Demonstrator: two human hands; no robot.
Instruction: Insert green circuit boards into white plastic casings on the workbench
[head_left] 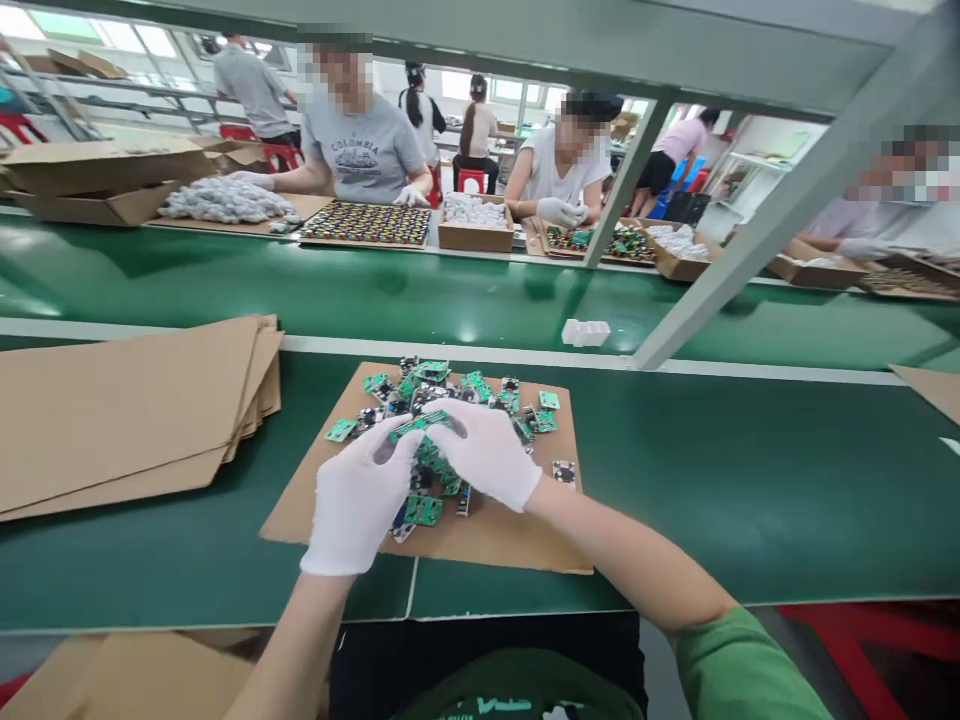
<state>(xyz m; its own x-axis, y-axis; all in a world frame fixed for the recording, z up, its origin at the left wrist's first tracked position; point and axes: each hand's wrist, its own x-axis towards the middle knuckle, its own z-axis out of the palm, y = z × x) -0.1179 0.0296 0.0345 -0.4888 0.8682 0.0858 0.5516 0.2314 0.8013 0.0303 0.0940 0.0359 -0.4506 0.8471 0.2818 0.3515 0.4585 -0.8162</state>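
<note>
"What's at your twelve o'clock?"
"Circuit boards [424, 511], heaped on a cardboard sheet [322, 510] on your bench [712, 480]."
"And your ten?"
"Stacked cardboard [120, 400]. At your one, a block [585, 333] lies on the belt [465, 290] behind."

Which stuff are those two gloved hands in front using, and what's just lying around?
In use:
boards, in the left hand and right hand
cardboard sheet under the pile

Probably just lying about:
cardboard stack
white blocks

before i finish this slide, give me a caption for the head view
Gloved left hand and right hand hold green circuit boards over a cardboard sheet.
</note>
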